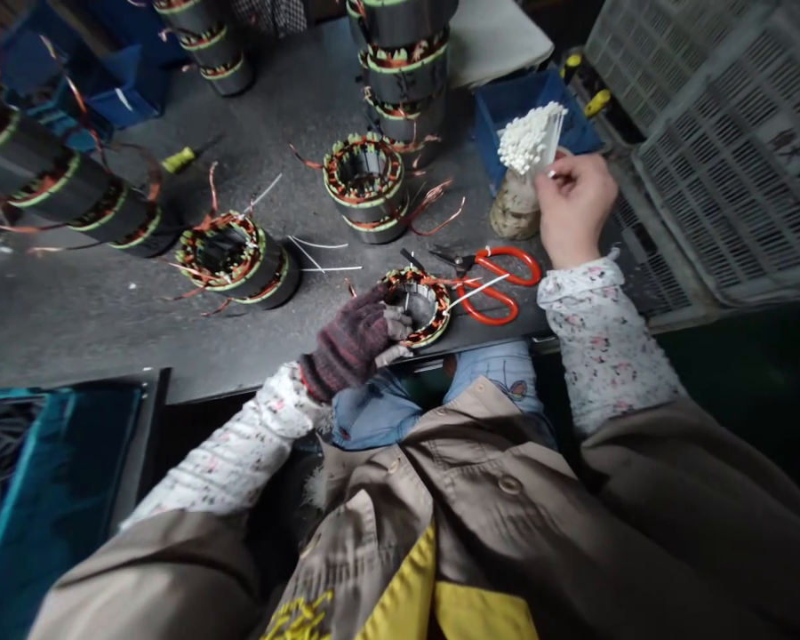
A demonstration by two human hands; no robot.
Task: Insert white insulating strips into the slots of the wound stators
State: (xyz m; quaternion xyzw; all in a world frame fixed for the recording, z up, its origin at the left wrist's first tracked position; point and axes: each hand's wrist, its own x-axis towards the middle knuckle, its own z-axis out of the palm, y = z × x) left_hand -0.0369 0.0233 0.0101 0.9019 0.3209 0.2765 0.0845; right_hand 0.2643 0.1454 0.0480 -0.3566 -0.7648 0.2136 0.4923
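My left hand (356, 342), in a dark knitted glove with grey fingertips, grips the near-left rim of a motor stator (433, 333) at the table's front edge. A white cable tie (476, 293) sticks out of the windings to the right. My bare right hand (577, 204) is raised at the right, its fingers pinched beside a bundle of white cable ties (530, 138) standing heads up in a jar (515, 209). A small white tie head shows at the fingertips. Red-handled scissors (507, 267) lie between my hands, just right of the stator.
More stators stand on the table (240, 342), one (366, 187) behind and one (236, 258) to the left, with taller stacks (406, 80) farther back. Loose cable ties (320, 258) and a yellow-handled tool (179, 160) lie about. A blue bin (490, 102) and plastic crates (760, 151) are at right.
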